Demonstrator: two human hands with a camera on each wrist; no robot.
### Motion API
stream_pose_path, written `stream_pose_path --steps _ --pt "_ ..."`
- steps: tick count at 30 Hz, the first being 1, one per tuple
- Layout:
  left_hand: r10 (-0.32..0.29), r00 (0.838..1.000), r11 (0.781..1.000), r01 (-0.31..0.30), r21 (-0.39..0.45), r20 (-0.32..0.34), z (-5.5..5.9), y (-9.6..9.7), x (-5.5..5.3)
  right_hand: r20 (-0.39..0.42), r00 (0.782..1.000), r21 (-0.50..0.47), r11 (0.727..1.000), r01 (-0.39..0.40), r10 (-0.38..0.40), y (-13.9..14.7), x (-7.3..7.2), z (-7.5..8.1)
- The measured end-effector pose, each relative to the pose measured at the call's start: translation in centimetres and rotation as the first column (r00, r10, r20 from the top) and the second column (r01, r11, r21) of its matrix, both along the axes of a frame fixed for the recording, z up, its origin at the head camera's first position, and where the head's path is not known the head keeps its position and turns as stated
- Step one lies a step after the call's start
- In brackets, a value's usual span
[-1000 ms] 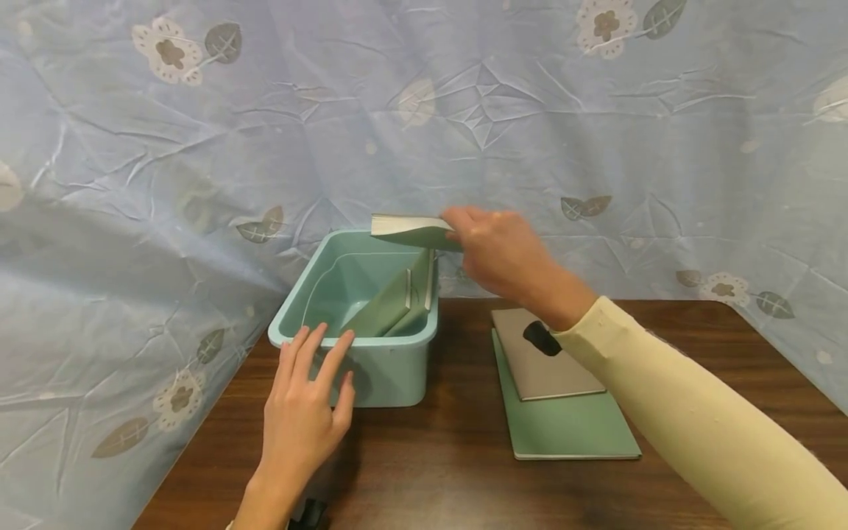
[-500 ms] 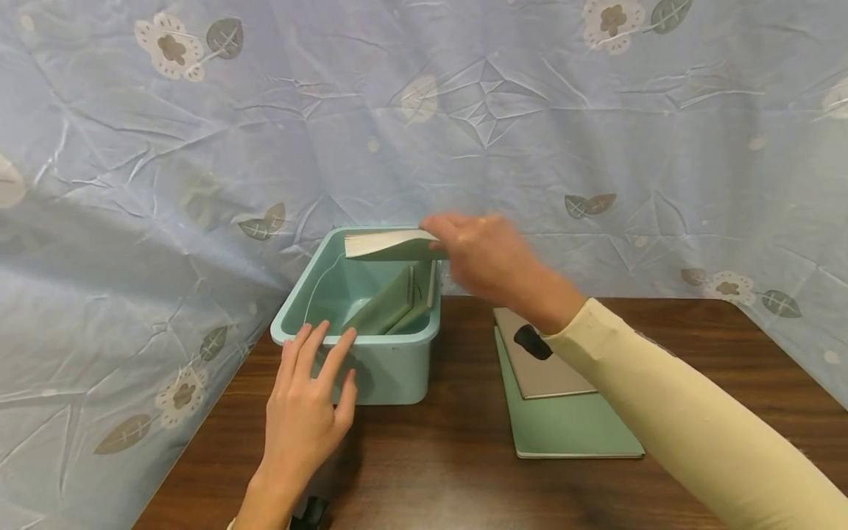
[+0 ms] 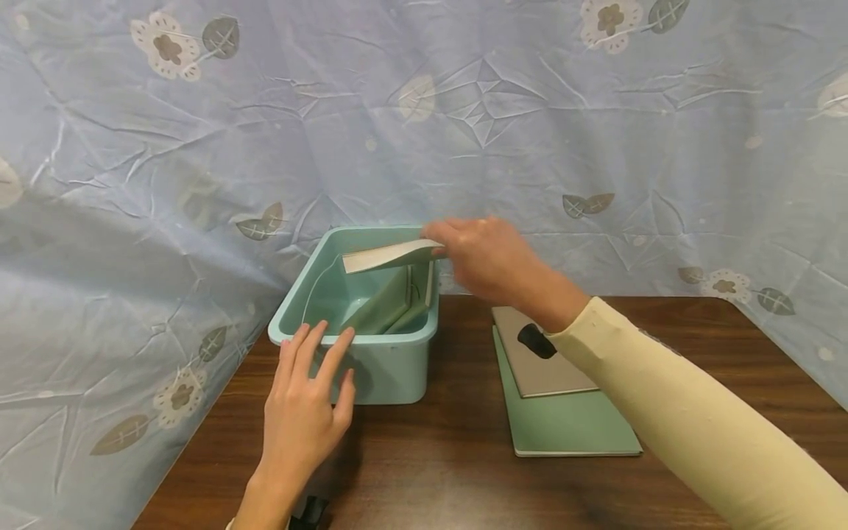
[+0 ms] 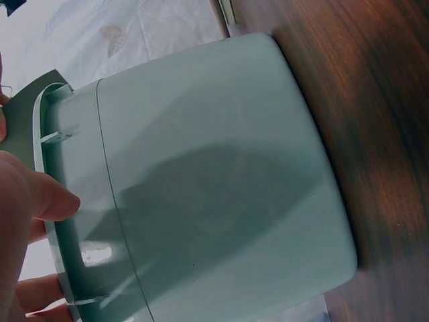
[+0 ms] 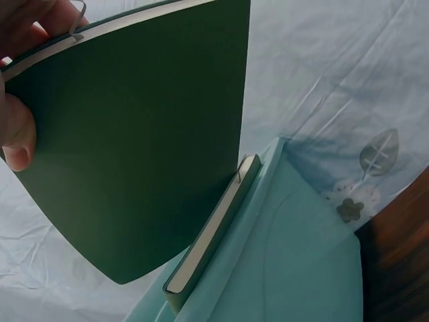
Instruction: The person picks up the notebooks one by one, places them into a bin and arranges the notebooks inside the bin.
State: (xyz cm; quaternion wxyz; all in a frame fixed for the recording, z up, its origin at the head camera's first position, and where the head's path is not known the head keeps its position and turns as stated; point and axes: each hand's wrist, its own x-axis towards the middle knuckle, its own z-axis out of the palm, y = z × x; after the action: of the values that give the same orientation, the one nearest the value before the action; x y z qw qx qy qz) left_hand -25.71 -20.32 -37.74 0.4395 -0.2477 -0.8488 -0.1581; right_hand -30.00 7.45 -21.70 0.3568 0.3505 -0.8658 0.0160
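Looks like smooth moulded plastic on the blue-green bin [image 4: 221, 121], mostly matt with one bright glint. Looks smooth and matt on the cover of the held notebook [image 5: 141, 141], papery along its page edges [image 3: 380, 257]. Seems smooth and low in sheen on the notebooks inside the bin [image 3: 384, 305], the grey-brown notebook [image 3: 550, 374] and the green notebook beneath it [image 3: 570, 428]. Resembles dark-grained, lightly glossy wood on the tabletop [image 3: 437, 464]. Appears creased and faintly shiny on the floral backdrop [image 3: 331, 147], cloth or thin plastic, hard to tell which. Looks like soft, matt cloth on the yellow sleeve [image 3: 689, 419].
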Motion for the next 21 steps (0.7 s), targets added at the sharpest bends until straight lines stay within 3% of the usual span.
stream_pose_path --steps 21 --pt "-0.019 0.999 1.0 0.018 0.022 0.033 0.0 0.0 0.0 0.035 0.996 0.073 0.994 0.085 -0.088 0.18 0.04 -0.53"
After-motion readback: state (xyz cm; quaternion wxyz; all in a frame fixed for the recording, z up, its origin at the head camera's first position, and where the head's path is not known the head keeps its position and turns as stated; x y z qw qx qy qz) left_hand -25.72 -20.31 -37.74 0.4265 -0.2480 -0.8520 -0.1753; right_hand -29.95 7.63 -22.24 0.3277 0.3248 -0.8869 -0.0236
